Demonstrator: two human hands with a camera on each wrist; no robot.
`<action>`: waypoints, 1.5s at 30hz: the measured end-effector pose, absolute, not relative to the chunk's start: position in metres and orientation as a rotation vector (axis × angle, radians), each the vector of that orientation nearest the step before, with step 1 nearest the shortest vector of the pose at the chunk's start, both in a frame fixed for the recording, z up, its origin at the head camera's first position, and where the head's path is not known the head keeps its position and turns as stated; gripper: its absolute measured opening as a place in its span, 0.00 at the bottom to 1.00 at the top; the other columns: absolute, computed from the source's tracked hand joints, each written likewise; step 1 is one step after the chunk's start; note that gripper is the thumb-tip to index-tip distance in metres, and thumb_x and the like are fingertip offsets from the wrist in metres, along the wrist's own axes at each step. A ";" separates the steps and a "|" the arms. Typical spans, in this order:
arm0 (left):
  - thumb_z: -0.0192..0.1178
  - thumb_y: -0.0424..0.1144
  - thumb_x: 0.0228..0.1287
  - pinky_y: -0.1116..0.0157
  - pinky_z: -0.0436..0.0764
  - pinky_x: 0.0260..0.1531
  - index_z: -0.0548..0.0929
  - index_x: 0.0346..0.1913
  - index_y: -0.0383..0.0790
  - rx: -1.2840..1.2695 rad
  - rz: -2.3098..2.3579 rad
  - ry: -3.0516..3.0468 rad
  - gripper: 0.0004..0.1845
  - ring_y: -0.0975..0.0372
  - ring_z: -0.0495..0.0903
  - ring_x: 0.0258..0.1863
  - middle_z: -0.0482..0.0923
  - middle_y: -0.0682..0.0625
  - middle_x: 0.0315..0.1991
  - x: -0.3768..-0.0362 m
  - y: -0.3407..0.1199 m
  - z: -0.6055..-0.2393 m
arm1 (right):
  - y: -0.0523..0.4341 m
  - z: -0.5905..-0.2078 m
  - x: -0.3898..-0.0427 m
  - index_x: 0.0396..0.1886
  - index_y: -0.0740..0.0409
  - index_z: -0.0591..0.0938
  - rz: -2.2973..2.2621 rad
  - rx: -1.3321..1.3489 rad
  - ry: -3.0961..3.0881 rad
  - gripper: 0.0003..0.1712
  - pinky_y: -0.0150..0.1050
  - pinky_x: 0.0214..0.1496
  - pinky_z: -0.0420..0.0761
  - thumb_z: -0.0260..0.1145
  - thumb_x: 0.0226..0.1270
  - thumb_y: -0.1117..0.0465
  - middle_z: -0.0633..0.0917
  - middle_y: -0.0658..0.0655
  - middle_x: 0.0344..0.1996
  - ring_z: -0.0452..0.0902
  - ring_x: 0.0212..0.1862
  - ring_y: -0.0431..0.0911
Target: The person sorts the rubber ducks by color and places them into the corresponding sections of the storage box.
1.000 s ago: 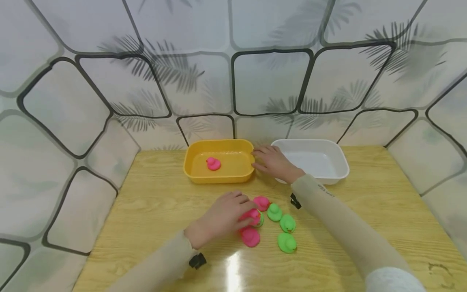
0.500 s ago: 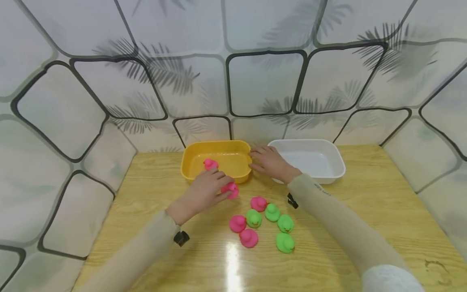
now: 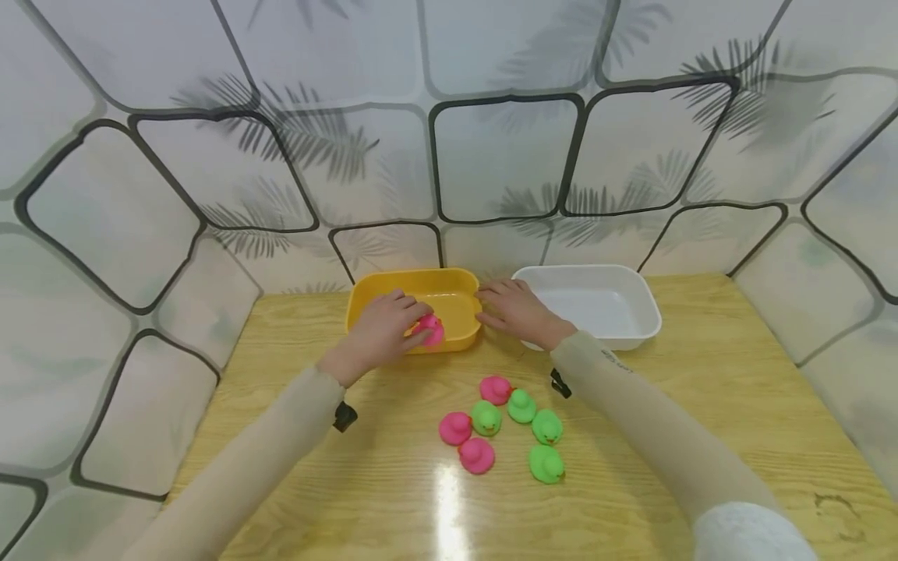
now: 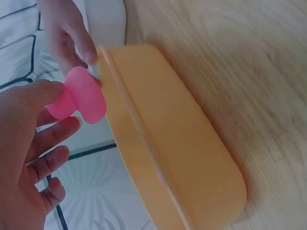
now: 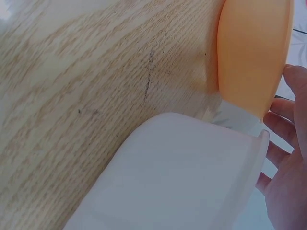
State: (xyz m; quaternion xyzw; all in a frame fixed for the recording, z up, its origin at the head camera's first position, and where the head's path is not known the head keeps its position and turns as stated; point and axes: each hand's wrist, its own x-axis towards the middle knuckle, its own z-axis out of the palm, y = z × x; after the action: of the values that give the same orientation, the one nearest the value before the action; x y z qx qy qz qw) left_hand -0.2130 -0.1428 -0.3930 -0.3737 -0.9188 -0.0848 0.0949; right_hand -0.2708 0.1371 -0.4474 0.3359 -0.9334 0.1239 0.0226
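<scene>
While the right hand (image 3: 515,312) rests flat by the yellow bin (image 3: 459,336) mid-frame, the left hand (image 3: 382,331) pinches a pink duck (image 3: 429,329) over it; releasing looks next.

Left hand (image 3: 382,333) forward, fingers (image 4: 53,136) pinching; right hand (image 3: 515,310) flat, fingers straight.

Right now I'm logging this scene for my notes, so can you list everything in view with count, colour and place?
Held toy duck: 1, pink, pinched above the yellow tub's front part.
Loose pink ducks: 3, on the table, left side of the cluster.
Green ducks: 4, on the table, right side of the cluster.
Yellow tub: 1, table's back, left.
White tub: 1, right of the yellow one.
Wooden table: 1, light wood.
Left hand: holds the pink duck.
Right hand: rests between the tubs, fingers at the yellow rim.
</scene>
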 end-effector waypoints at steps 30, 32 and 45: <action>0.67 0.45 0.73 0.49 0.78 0.52 0.85 0.56 0.40 -0.912 -0.118 -2.916 0.16 0.48 0.77 0.51 0.84 0.43 0.49 -0.277 -0.144 -0.393 | 0.138 -0.444 -0.269 0.69 0.64 0.78 0.329 1.062 -2.887 0.29 0.62 0.71 0.67 0.61 0.80 0.49 0.79 0.62 0.67 0.70 0.69 0.60; 0.67 0.45 0.73 0.48 0.78 0.54 0.85 0.57 0.39 -0.908 -0.125 -2.911 0.17 0.47 0.77 0.52 0.84 0.43 0.50 -0.279 -0.143 -0.393 | 0.139 -0.445 -0.269 0.69 0.64 0.79 0.321 1.065 -2.877 0.29 0.62 0.70 0.68 0.62 0.80 0.49 0.79 0.62 0.66 0.70 0.68 0.60; 0.66 0.41 0.74 0.47 0.76 0.54 0.83 0.61 0.39 -0.947 -0.133 -2.917 0.18 0.47 0.77 0.57 0.84 0.43 0.54 -0.288 -0.134 -0.397 | 0.139 -0.445 -0.268 0.69 0.64 0.78 0.343 1.063 -2.881 0.29 0.62 0.71 0.67 0.62 0.80 0.49 0.79 0.62 0.66 0.70 0.69 0.60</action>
State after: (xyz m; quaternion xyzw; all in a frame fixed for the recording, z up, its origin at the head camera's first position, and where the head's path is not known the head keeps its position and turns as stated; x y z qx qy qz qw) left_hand -0.2879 -0.1338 -0.3973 -0.3082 -0.9497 -0.0434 0.0361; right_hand -0.2682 0.1385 -0.4448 0.3440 -0.9321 0.1108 0.0258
